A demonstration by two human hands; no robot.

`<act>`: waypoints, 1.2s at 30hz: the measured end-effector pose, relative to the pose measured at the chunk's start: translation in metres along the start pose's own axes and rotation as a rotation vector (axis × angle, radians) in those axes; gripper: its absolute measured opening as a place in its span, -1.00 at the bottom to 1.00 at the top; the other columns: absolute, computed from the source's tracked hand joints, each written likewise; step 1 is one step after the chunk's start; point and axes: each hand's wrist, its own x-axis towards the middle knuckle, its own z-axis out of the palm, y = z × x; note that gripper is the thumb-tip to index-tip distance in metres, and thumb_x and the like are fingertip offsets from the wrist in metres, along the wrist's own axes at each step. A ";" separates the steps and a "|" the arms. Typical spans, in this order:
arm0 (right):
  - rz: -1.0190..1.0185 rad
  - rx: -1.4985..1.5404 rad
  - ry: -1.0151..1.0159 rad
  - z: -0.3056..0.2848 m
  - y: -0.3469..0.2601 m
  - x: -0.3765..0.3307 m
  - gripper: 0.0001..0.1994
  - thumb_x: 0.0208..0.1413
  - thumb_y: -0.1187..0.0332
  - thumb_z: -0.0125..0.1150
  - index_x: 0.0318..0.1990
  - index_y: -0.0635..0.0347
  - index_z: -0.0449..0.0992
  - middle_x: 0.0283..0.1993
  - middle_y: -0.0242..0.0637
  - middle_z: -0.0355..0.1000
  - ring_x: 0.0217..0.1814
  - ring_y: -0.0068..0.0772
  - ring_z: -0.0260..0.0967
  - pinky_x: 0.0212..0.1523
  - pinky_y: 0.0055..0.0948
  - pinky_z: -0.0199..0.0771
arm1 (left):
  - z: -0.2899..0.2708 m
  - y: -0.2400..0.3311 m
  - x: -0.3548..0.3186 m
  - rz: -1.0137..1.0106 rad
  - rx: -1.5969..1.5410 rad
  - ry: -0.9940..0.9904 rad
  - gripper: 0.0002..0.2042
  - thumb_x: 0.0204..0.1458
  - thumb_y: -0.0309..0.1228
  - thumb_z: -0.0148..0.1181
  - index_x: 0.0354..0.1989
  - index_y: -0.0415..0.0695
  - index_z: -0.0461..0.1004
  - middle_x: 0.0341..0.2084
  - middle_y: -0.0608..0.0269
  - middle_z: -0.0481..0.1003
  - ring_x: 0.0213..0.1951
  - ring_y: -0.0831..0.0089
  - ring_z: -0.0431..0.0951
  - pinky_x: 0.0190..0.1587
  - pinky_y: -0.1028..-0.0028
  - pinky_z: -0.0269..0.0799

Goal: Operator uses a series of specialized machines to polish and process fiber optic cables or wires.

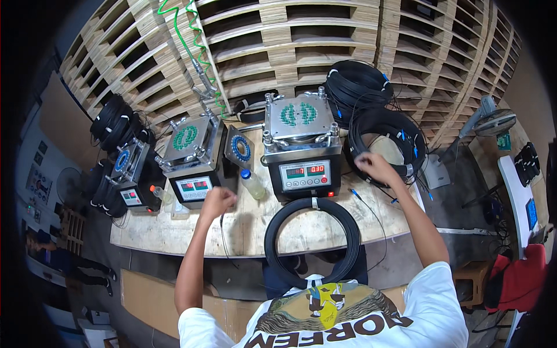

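- Black cable coil [271, 238] is resting with its upper edge on the wooden table [249, 229], in front of the middle machine [310, 174], while its lower part is reaching past the table's edge toward the person's body; a pale tie is wrapping its top.
- The left hand [218, 203] is hovering above the table, left of the coil, with its fingers curling inward; a thin black cable [223, 232] is hanging just below it, but whether the fingertips are pinching that cable cannot be told.
- The right hand [376, 168] is reaching to the larger coil bundle [415, 136] on the right, its fingers bending downward; whether they are gripping a strand cannot be told.
- A blue connector [354, 192] is lying on the table between the right hand and the front coil.
- A blue-capped bottle [253, 187] is standing between the left hand and the middle machine.
- Two more machines, a mid-sized one [191, 165] and a smaller one [134, 180], are sitting farther left.
- Wooden pallets [284, 46] are standing behind the table.
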 end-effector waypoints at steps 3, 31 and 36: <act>0.292 -0.071 -0.196 0.016 -0.010 -0.051 -0.85 0.06 0.36 0.21 -0.31 0.25 0.62 -0.41 -0.12 0.56 -0.42 -0.29 0.51 -0.36 -0.35 0.44 | 0.013 -0.074 -0.035 -0.129 0.358 0.083 -0.73 -0.05 -0.20 0.40 -0.35 -0.17 0.63 -0.48 0.02 0.61 -0.36 0.18 0.65 -0.31 0.21 0.51; 0.320 -0.063 0.266 0.150 -0.049 -0.128 -0.84 0.34 0.31 -0.10 -0.09 0.19 0.19 -0.26 0.12 0.48 -0.17 0.34 0.43 -0.24 0.13 0.38 | 0.169 0.000 -0.023 0.122 -0.042 0.185 -0.84 0.28 -0.39 -0.07 -0.10 -0.21 0.26 -0.41 -0.21 0.52 -0.26 -0.27 0.51 -0.21 0.00 0.40; 0.368 -0.051 0.295 0.151 -0.056 -0.133 -0.83 0.36 0.28 -0.15 -0.08 0.18 0.18 -0.23 0.11 0.48 -0.14 0.34 0.42 -0.16 0.15 0.35 | 0.165 0.006 -0.023 0.331 -0.111 0.207 -0.84 0.31 -0.38 -0.11 -0.12 -0.22 0.21 -0.30 -0.25 0.45 -0.16 -0.26 0.46 -0.14 0.05 0.35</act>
